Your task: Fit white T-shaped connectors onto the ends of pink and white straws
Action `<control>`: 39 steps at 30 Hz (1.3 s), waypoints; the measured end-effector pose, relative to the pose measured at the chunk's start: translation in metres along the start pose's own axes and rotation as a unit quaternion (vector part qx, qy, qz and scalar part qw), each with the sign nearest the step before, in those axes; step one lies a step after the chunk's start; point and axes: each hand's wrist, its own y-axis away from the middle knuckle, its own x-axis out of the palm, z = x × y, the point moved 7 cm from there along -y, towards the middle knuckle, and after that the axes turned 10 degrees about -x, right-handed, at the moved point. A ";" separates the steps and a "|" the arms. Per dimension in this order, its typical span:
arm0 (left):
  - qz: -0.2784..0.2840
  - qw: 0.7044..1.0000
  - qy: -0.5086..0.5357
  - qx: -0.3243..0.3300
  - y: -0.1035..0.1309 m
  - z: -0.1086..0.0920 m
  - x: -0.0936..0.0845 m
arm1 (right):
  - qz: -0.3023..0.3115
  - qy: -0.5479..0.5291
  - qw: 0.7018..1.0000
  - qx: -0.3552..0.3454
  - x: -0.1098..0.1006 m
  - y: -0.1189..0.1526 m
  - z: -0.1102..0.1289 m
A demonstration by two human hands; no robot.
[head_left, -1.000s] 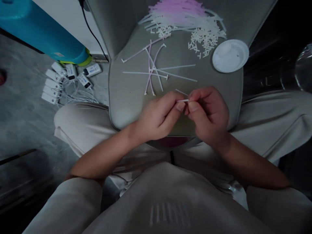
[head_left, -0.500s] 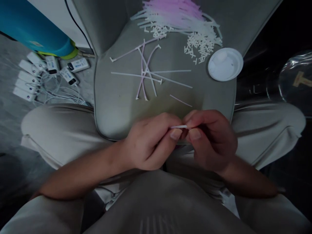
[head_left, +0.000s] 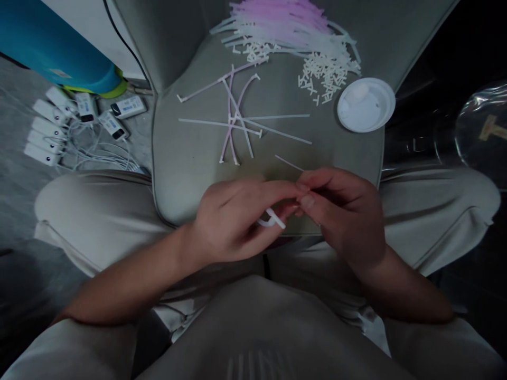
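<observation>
White tubing (head_left: pixel 277 219), held in the curled left hand (head_left: pixel 233 217); pinching with the right hand (head_left: pixel 348 216), cannot tell on what, near 1 thin pale stick (head_left: pixel 289 162).

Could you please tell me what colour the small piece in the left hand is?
The small piece is white; the head view shows it best.

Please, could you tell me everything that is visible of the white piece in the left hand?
The white piece looks like smooth plastic. A short, slim, straight bar slants down to the right, and a curved, tube-like part shows beside it, to the left; whether the two are joined, I cannot tell. It sits in the curled left hand, between index finger and thumb, with the bar's lower right end sticking out. The hand hides any remainder.
</observation>
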 end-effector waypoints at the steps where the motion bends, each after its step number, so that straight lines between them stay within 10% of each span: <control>1: 0.001 1.000 -0.006 0.008 -0.001 0.000 -0.001 | 0.009 -0.007 1.000 0.009 0.000 -0.001 -0.002; 17: -0.021 0.998 -0.033 0.050 -0.003 0.003 -0.003 | 0.050 0.097 0.994 -0.001 0.001 -0.006 0.006; 28: 0.025 0.996 0.081 0.019 -0.007 0.024 0.007 | -0.065 0.092 0.993 -0.046 -0.020 0.000 -0.004; 39: 0.060 0.996 0.066 0.009 -0.007 0.022 0.019 | 0.041 0.179 0.976 -0.114 0.002 0.004 0.002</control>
